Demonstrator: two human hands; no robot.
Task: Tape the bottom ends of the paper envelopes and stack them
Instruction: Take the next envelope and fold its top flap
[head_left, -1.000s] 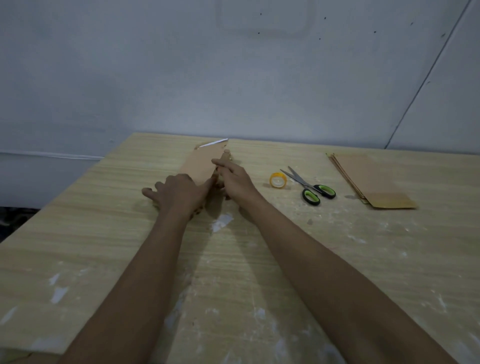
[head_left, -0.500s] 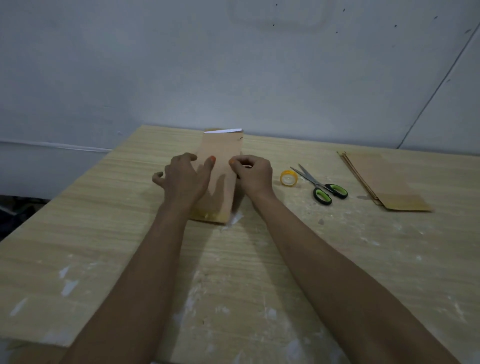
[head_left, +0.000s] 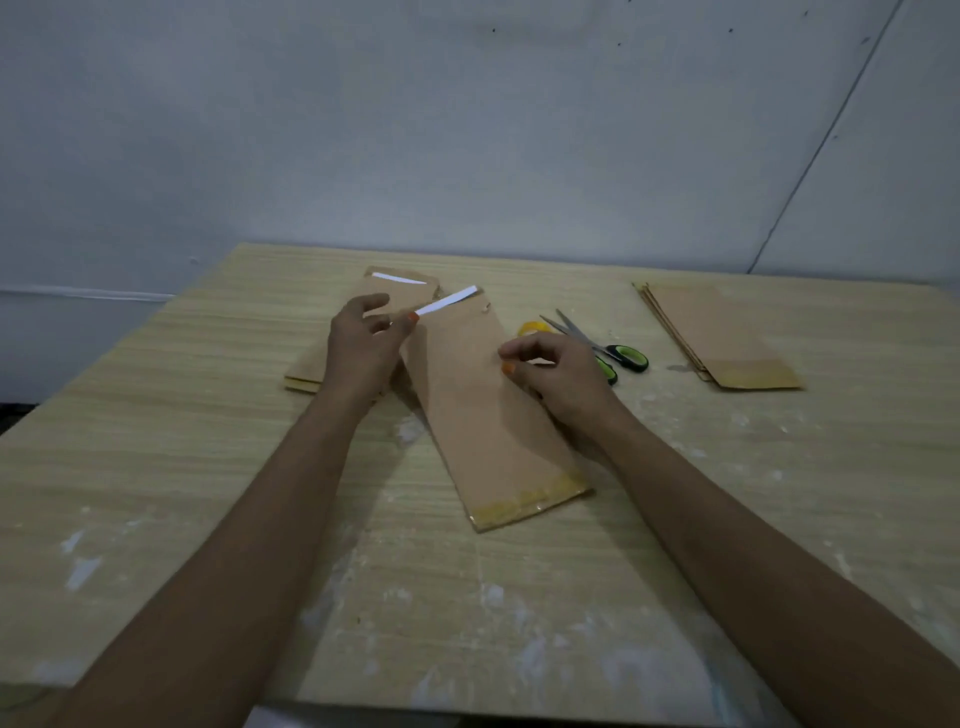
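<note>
A brown paper envelope (head_left: 483, 410) lies slanted on the wooden table (head_left: 156, 441), its near end crossed by a band of yellowish tape (head_left: 524, 506) and its far end carrying a white strip (head_left: 448, 301) that tilts up toward the right. The left hand (head_left: 363, 348) is at the envelope's far left edge, fingers spread and only slightly bent; the thumb tip, with an orange nail, sits against the near end of the white strip, and the index finger reaches out over the pile behind it. Whether that thumb pinches the paper or merely touches it cannot be told. The right hand (head_left: 553, 371) hovers over the envelope's right edge with its fingers loosely curled and nothing between them; the thumb, also orange-nailed, points in at the brown paper, and the heel of the hand covers the edge, so contact there cannot be judged. Behind the left hand, partly hidden by it, a low stack of envelopes (head_left: 358, 296) lies flat, the topmost showing its own white strip at the far end and yellow edges at the near left corner. The slanted envelope overlaps this stack's right side. Just beyond the right hand's fingers sits a small yellow tape roll (head_left: 535, 328), and beside it green-handled scissors (head_left: 597, 340) with blades pointing toward the roll. Well off to the right, a second pile of brown envelopes (head_left: 722, 338) rests by itself near the table's far edge, against a pale wall (head_left: 467, 130).
</note>
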